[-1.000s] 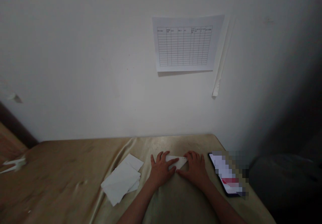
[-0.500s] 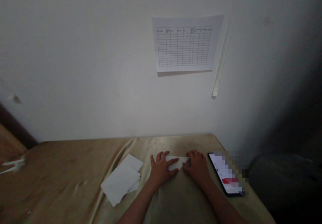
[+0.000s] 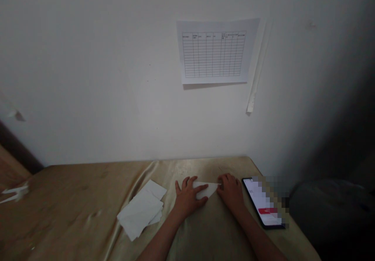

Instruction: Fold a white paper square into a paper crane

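White paper (image 3: 206, 189) lies pinned under the flat left hand (image 3: 187, 199); we note the right hand (image 3: 231, 193), also pressing, has slid to its tip, extending the crease.

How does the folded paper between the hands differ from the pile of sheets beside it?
The folded paper is one piece narrowed to a triangle; the pile of sheets is several rectangles, loosely fanned. The folded paper is pinned by the left hand and touched at its tip by the right hand; the pile of sheets lies untouched, to the left of both hands. Both are white and lie flat on the tan cloth.
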`<action>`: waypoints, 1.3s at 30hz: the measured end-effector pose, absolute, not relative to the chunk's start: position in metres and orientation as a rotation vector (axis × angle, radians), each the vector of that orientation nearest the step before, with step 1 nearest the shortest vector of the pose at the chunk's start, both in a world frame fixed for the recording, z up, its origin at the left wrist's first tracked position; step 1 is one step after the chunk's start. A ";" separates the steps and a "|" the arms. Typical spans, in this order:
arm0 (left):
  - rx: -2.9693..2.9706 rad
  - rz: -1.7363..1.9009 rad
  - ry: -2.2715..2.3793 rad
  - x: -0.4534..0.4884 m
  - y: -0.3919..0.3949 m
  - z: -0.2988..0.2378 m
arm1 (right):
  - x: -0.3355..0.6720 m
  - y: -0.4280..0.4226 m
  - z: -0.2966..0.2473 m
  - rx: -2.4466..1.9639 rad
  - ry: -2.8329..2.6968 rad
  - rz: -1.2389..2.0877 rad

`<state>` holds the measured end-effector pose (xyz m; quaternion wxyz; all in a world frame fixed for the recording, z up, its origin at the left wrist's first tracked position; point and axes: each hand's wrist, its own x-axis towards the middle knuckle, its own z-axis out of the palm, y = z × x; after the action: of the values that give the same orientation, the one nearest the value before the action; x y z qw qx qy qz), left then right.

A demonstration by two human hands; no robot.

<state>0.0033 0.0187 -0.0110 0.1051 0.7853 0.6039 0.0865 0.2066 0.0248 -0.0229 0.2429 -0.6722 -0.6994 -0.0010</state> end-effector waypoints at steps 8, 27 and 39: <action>2.326 0.281 1.779 0.003 0.019 -0.013 | 0.210 0.026 -0.021 -1.823 -1.868 0.045; 2.328 0.300 1.790 0.003 0.019 -0.016 | 0.221 0.046 -0.048 -1.864 -1.875 0.168; 2.387 0.355 1.762 0.002 0.017 -0.019 | 0.225 0.041 -0.044 -1.755 -1.916 0.166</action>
<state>0.0025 0.0166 -0.0195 0.0766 0.7965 0.5879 0.1185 0.2248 0.0414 -0.0441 0.2658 -0.6499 -0.7094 0.0614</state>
